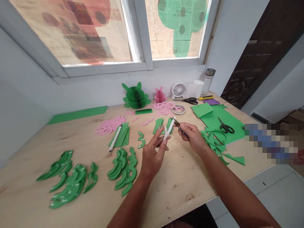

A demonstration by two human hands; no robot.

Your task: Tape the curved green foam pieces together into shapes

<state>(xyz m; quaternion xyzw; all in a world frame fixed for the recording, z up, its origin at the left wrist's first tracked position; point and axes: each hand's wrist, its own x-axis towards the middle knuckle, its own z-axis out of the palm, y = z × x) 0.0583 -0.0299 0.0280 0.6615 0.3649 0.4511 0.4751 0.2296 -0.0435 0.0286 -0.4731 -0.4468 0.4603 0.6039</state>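
Observation:
My left hand (152,156) is closed on a roll of white tape (165,132), its thumb and fingers pinching the ring. From the roll a loose strip slants up to the right. Small dark scissors (183,130) are in my right hand (193,137), their blades at the strip's upper end. Whether the blades have cut it I cannot tell. Beyond the hands lie green paper pieces (158,124). To the left is a single wavy green strip (142,141) with white tape bits, near stacks of wavy green cutouts (122,167).
More taped green cutouts (71,185) lie at left. A white pen (115,138) rests on green paper. Pink cutouts (163,107), another tape roll (178,109) and green and pink paper figures (135,96) are behind. At right are black scissors (226,127), green scraps (215,142) and a yellow cutter (206,97).

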